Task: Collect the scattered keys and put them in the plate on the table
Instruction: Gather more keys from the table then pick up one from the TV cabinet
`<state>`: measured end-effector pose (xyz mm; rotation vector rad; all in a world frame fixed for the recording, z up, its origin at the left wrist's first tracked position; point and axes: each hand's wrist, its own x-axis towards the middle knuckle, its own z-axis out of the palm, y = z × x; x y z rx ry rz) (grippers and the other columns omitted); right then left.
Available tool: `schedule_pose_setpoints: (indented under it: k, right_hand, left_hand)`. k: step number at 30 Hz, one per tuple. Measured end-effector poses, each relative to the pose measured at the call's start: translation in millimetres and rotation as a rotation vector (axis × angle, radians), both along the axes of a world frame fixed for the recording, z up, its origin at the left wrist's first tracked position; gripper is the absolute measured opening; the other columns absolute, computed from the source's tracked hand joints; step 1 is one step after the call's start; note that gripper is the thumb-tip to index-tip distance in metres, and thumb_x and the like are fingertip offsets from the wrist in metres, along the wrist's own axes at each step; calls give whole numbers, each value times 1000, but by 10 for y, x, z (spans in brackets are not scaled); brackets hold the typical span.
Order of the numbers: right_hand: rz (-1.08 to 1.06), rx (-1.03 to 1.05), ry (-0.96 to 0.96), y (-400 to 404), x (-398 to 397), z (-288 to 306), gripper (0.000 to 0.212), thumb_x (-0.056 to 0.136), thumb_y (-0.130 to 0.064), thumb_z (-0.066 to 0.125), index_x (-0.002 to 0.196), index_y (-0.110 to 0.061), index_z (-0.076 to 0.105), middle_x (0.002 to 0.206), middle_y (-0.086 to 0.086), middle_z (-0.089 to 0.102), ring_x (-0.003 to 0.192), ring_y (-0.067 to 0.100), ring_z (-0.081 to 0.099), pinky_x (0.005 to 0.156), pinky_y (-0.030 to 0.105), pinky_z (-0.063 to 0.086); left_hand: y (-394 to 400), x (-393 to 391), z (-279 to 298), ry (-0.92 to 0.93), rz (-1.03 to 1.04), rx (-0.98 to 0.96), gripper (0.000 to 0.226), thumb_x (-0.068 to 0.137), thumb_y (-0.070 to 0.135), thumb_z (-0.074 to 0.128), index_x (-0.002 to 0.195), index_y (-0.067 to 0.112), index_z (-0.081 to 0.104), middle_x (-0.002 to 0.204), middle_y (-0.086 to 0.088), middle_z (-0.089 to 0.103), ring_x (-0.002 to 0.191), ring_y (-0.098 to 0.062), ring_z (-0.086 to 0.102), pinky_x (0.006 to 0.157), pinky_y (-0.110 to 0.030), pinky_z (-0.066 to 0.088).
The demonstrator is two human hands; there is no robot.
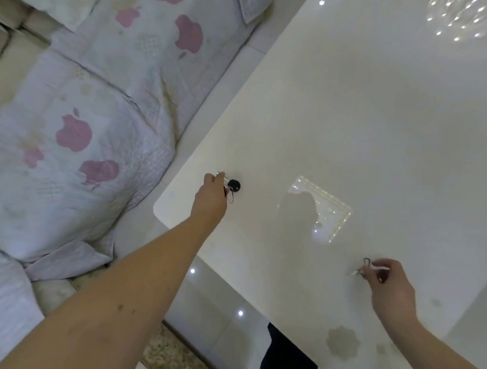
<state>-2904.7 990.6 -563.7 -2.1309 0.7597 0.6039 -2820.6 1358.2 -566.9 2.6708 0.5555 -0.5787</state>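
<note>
My left hand (211,197) reaches to the near left corner of the glossy white table (361,120). Its fingers are closed on a bunch of keys with a round black fob (234,185) and a thin wire ring; silver key tips stick out above the fingers. My right hand (391,286) is at the table's near right, fingers pinched on a second small key set (365,266) with a dark clip and pale metal pieces. No plate is in view.
A sofa with a pale cover printed with pink apples (74,134) runs along the table's left side. Ceiling lights reflect in the tabletop (320,208). Shiny floor (215,300) lies below the near edge.
</note>
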Motion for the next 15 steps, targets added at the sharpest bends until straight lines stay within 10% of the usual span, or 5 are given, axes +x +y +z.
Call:
schedule_pose_setpoints:
  k: [5, 15]
  right_hand:
    - [66, 302, -6, 487, 290, 197, 18, 84, -18, 70, 99, -28, 67, 80, -5, 69, 65, -6, 59, 60, 18, 41]
    - [48, 534, -31, 1036, 529, 475, 8, 79, -28, 74, 72, -28, 71, 80, -8, 70, 65, 2, 51, 57, 18, 38]
  left_hand:
    - [30, 111, -185, 59, -175, 7, 56, 91, 3, 46, 144, 18, 36, 124, -16, 41, 78, -31, 53, 75, -38, 49]
    - [4, 112, -340, 102, -90, 50, 23, 88, 15, 59, 104, 5, 48, 109, -20, 40, 72, -37, 55, 69, -45, 51]
